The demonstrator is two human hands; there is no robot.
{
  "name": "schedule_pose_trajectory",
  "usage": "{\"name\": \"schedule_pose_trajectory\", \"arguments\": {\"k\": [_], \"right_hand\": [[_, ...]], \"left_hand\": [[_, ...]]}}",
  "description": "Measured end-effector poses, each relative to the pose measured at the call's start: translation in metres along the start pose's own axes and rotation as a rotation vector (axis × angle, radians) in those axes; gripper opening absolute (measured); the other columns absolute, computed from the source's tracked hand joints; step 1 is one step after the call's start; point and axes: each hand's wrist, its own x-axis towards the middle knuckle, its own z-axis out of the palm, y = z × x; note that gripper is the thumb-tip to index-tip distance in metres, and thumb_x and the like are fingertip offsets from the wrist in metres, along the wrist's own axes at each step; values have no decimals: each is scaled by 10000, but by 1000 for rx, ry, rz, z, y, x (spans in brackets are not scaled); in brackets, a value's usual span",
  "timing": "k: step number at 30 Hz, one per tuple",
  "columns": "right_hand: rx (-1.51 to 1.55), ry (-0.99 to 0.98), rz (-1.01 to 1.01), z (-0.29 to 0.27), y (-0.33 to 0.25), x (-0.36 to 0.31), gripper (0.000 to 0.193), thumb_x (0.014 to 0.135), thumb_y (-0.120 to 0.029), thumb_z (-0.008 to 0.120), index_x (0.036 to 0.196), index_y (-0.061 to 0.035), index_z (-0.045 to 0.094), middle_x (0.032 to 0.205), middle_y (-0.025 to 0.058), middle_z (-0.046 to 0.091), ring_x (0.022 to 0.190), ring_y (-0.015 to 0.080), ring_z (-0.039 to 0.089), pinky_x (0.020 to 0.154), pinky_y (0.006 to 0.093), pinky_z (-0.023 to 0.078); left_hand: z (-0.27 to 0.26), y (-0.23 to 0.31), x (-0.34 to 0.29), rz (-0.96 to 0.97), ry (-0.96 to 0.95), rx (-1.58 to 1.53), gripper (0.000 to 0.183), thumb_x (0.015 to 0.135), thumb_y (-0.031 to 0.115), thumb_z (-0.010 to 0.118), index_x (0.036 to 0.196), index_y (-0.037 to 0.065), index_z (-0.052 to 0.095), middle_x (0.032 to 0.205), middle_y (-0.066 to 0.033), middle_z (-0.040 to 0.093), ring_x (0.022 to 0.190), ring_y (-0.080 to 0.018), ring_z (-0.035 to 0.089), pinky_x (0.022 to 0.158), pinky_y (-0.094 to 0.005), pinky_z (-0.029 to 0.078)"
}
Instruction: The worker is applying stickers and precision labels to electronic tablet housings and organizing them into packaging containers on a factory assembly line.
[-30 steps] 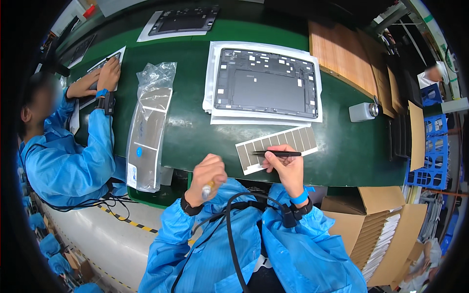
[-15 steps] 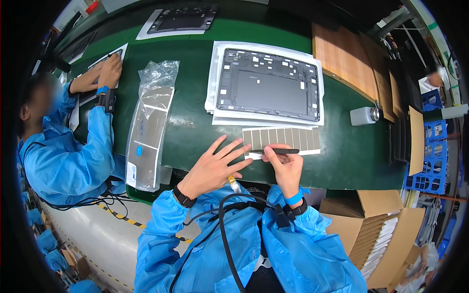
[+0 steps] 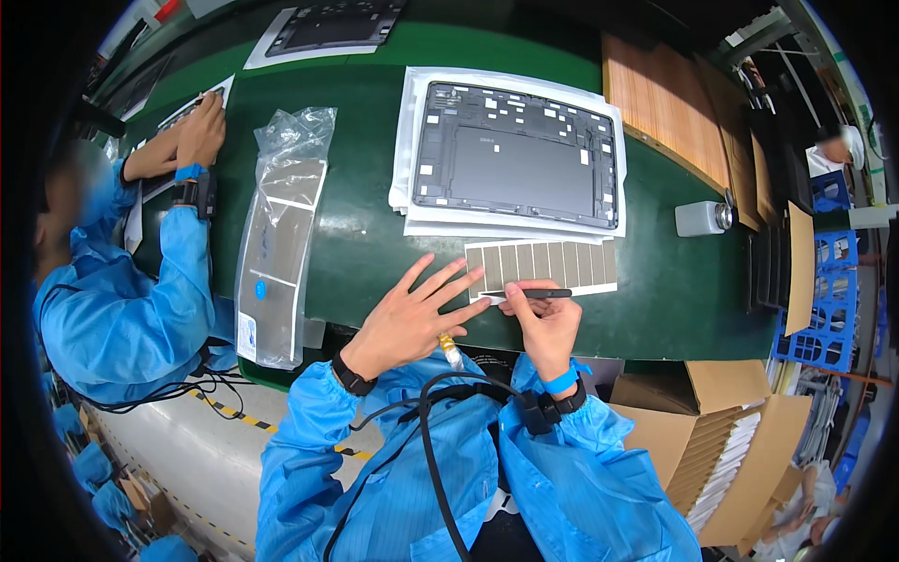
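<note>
Hands at a sheet of grey strips
Left hand (image 3: 409,318) lies spread, fingertips on the strip sheet (image 3: 543,267); right hand (image 3: 546,323) pinches dark tweezers (image 3: 538,293), their tip hidden at the sheet's near edge

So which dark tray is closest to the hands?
The big tray on white sheets, just beyond the strip sheet. The other tray lies farther up.

The person is wearing blue smock sleeves (image 3: 328,421), a black wristband (image 3: 354,377), a blue wrist strap (image 3: 562,381), and a dangling black cable (image 3: 440,487).
</note>
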Motion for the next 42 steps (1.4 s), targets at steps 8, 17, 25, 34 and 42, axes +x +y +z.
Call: {"name": "schedule_pose_trajectory", "arguments": {"k": [8, 17, 25, 34, 42], "right_hand": [[12, -11, -1, 4, 3, -2, 174, 871, -91, 728, 930, 62, 670, 750, 107, 712, 712, 140, 709, 636, 227, 545], [-28, -34, 17, 5, -5, 0, 182, 875, -91, 727, 939, 65, 658, 759, 116, 714, 706, 143, 708, 638, 235, 551], [196, 59, -61, -36, -42, 5, 105, 878, -8, 691, 936, 66, 644, 789, 131, 693, 710, 184, 695, 651, 278, 569], [59, 149, -442, -111, -88, 198, 201, 884, -106, 717, 922, 80, 653, 795, 122, 688, 684, 183, 691, 609, 271, 555], [138, 117, -345, -107, -49, 245, 215, 874, -103, 722, 925, 97, 662, 813, 137, 708, 679, 173, 703, 603, 262, 563]], "left_hand": [[-1, 1, -5, -21, -2, -15, 547, 846, 351, 663, 1372, 290, 525, 1532, -25, 359, 1409, -251, 331, 1171, -513, 237], [-1, 0, 0, -12, 31, -22, 533, 834, 340, 674, 1349, 281, 548, 1527, -25, 368, 1405, -251, 338, 1169, -510, 241], [-12, 0, 5, 11, 15, -102, 536, 831, 250, 684, 1350, 252, 549, 1552, -58, 328, 1425, -271, 309, 1179, -504, 226], [-125, -19, 94, 202, 298, -327, 298, 708, -46, 635, 989, 38, 685, 763, -106, 590, 677, -282, 539, 608, -382, 444], [-86, -64, 238, 249, 49, 56, 511, 828, 23, 555, 1333, 98, 530, 954, -124, 619, 964, -315, 599, 831, -422, 488]]}}
